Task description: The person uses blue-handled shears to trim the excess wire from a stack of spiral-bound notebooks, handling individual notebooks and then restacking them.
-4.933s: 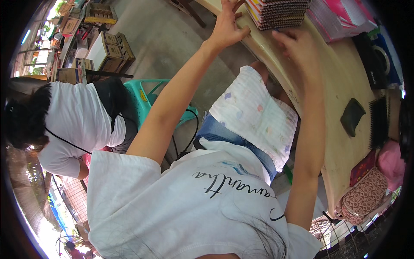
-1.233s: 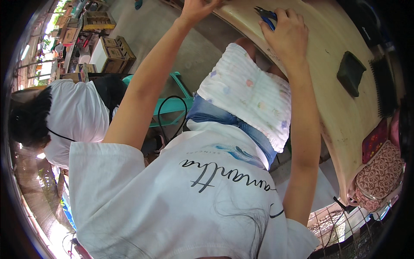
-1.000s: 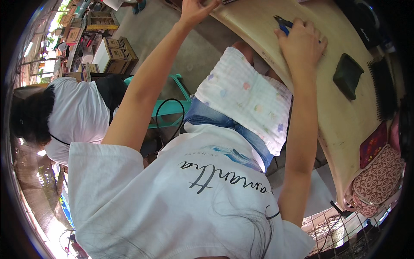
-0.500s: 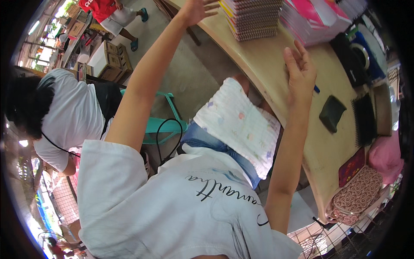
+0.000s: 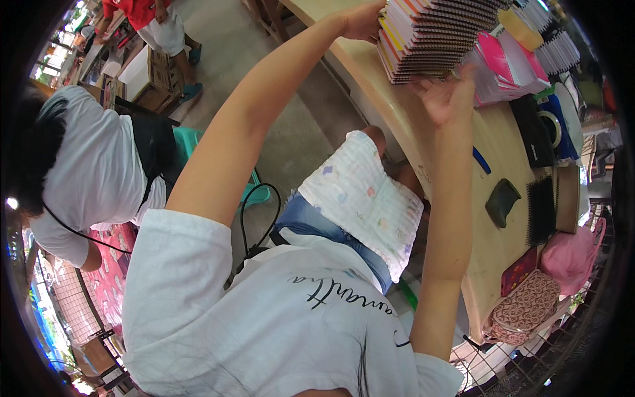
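A tall stack of spiral-bound notebooks (image 5: 436, 40) stands at the far edge of view on the table, its dark coils facing me and its coloured page edges at the left. My left hand (image 5: 364, 23) grips the stack's left side, its fingertips partly hidden behind the notebooks. Against the near right side of the same stack, my right hand (image 5: 446, 98) is cupped, with fingers curled at the lower edge. Beside it lies a pile of pink and white notebooks (image 5: 509, 69).
On the cream table (image 5: 456, 159) lie a blue pen (image 5: 481, 160), a dark green block-like object (image 5: 503, 202), a black comb-like strip (image 5: 541, 208) and a patterned pouch (image 5: 526, 301). A white patterned cloth (image 5: 364, 198) covers my lap. A person in white (image 5: 99, 159) sits at left.
Both hands have come in to the notebook stack; my left hand moved right from the open air, and my right moved up from over the table. The view has shifted slightly.
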Demonstrator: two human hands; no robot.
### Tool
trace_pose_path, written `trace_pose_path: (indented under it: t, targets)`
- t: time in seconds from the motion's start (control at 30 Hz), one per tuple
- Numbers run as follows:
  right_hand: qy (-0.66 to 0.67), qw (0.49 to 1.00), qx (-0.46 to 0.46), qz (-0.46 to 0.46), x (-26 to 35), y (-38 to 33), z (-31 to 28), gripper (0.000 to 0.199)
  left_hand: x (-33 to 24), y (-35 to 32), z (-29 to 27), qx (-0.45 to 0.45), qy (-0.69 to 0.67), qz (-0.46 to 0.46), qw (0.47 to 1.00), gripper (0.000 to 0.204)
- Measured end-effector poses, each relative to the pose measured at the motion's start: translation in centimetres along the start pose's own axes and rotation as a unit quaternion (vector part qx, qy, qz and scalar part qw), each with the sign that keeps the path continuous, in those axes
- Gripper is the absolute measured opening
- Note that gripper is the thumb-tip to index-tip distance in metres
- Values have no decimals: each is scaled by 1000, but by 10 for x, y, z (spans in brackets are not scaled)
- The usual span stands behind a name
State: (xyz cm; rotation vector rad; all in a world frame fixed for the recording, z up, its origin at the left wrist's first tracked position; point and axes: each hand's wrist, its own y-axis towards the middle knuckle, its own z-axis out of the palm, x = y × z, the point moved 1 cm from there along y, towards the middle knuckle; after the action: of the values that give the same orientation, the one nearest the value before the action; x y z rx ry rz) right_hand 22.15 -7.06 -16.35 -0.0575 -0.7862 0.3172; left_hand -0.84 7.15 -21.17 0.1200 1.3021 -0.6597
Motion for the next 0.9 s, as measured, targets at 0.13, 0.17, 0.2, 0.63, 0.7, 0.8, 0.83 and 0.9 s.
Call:
trace_pose_path:
  t: [0.13, 0.17, 0.2, 0.63, 0.7, 0.8, 0.83, 0.9]
  targets:
    - [22, 998, -39, 37, 8, 6, 12, 101, -7, -1, -4, -28, 70, -11, 997, 94]
    - [22, 998, -54, 32, 8, 5, 19, 101, -12, -1, -3, -36, 87, -12, 995, 93]
    - [22, 997, -68, 27, 8, 4, 22, 102, -14, -2, 0, -44, 104, -12, 994, 92]
    - [-94, 995, 6, 44, 2, -3, 8, 112, -27, 5, -8, -1, 76, -42, 996, 90]
    - [-64, 996, -37, 58, 6, 0, 15, 114, -28, 8, -4, 8, 74, -43, 996, 90]
    - [-43, 996, -38, 71, 11, 0, 15, 115, -29, 7, 3, -16, 65, -29, 997, 87]
    - [-37, 996, -16, 77, 12, 5, 9, 115, -29, 6, 5, -30, 61, -22, 997, 86]
    - [-25, 995, 33, 89, 13, 14, 4, 115, -33, 5, 0, 15, 77, -30, 996, 82]
